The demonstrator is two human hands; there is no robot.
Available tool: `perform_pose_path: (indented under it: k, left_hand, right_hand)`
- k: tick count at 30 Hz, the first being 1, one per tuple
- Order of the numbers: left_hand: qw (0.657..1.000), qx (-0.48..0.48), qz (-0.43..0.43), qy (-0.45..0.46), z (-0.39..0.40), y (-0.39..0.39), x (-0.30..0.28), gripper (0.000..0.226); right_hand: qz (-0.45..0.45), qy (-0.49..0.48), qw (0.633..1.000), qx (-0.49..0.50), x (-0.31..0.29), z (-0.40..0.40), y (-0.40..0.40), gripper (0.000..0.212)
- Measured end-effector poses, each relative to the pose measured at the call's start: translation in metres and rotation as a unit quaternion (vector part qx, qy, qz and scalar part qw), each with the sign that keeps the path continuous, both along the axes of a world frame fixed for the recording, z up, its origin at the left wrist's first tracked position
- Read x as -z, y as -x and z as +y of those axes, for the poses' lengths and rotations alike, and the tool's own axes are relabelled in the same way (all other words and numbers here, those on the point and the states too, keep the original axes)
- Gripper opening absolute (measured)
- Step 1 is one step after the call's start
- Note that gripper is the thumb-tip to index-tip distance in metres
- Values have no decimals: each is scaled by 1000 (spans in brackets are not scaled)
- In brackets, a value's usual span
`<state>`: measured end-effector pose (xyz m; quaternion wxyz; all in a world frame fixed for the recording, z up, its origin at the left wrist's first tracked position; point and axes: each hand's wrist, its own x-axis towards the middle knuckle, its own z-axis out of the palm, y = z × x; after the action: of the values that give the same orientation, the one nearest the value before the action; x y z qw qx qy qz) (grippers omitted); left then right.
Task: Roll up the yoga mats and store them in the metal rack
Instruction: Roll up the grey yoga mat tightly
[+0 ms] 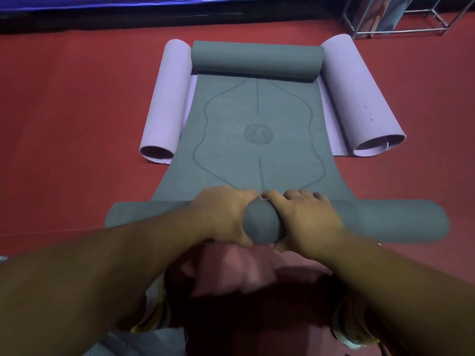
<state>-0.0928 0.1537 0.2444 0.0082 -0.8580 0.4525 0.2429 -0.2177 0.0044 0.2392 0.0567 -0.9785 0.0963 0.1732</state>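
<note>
A grey yoga mat [254,140] lies stretched away from me on the red floor, its far end curled into a roll [257,60]. The near end is rolled into a thick tube [385,222] running left to right. My left hand [223,214] and my right hand [303,217] grip this near roll side by side at its middle, fingers curled over the top and thumbs underneath. Beneath the grey mat lies a lilac yoga mat [359,98], curled up at its left side [167,98] and at its right. The metal rack [401,29] stands at the far right.
Red floor [77,124] spreads on both sides of the mats. A dark blue padded edge [128,6] runs along the far side. Something flat leans inside the rack. My knees and shoes show at the bottom of the view.
</note>
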Motion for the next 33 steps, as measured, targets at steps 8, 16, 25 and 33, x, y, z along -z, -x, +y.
perform_pose_path:
  k: [8,16,25,33]
  left_hand:
    - [980,57,-186,42,4,20,13,103]
    - [998,-2,-54,22,3,-1,-1,83]
    - [981,32,-188,26,5,18,7,88]
    - [1000,-3,-16,-18,2,-7,-12,78]
  right_hand:
    - [14,-80,996,36,3,-15,-8,74]
    - [-42,17,999,3,4,-2,-3,104]
    - [10,-103,994,39,-3,-9,-12,77]
    - [-7,-37,999,18,-2,6,-10,95]
